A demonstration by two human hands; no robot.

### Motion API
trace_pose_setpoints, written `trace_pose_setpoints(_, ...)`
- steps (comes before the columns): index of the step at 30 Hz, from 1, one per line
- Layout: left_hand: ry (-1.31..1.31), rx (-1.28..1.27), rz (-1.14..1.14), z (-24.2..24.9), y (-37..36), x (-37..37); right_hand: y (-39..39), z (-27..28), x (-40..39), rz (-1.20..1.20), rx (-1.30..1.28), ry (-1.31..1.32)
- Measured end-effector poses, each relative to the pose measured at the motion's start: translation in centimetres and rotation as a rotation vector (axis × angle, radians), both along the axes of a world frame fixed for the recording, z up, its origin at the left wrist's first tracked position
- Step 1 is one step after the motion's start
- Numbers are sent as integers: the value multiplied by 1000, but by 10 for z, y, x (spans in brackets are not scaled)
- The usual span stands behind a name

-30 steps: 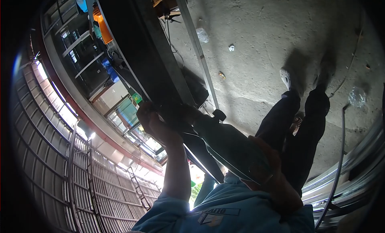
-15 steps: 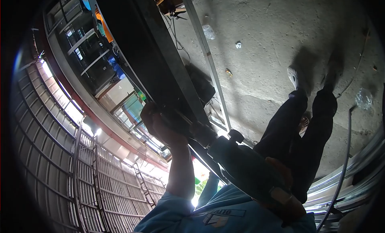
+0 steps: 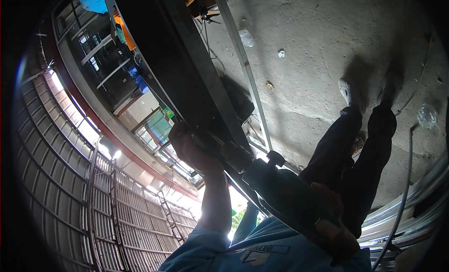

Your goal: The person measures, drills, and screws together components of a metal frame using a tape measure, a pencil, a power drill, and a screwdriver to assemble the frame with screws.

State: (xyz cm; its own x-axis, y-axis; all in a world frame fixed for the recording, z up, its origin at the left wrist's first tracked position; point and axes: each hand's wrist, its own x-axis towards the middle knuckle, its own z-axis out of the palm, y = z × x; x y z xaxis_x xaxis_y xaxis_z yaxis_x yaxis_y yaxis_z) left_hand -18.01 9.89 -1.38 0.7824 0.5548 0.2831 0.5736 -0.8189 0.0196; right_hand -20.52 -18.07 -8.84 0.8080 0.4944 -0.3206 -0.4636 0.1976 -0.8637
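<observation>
One dark green power tool [image 3: 280, 190] lies slantwise in front of the blue shirt [image 3: 210, 255], its nose toward a long dark metal beam [image 3: 177, 52]; contact between them cannot be told. Right hand [image 3: 329, 202]: fingers wrapped around the tool's rear part. Left hand [image 3: 189, 150]: fingers curled at the beam's near edge, beside the nose; too shadowed to tell what they hold. Crumpled clear plastic [image 3: 246, 38] lies on the concrete floor [image 3: 304, 89].
</observation>
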Motion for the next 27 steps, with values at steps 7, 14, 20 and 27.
trace_pose_setpoints(7, 141, 167, -206, 4, 17, -11, -6, -2, -5, 104, 61, 99)
trace_pose_setpoints(14, 119, 125, -192, 5, 17, -15, 1, -2, 7, -31, 162, 109)
trace_pose_setpoints(20, 243, 410, -577, 7, 19, -5, -4, 2, -19, 139, -30, 423)
trace_pose_setpoints(27, 242, 508, -562, 4, 16, -6, -9, -3, -11, 99, 114, 166)
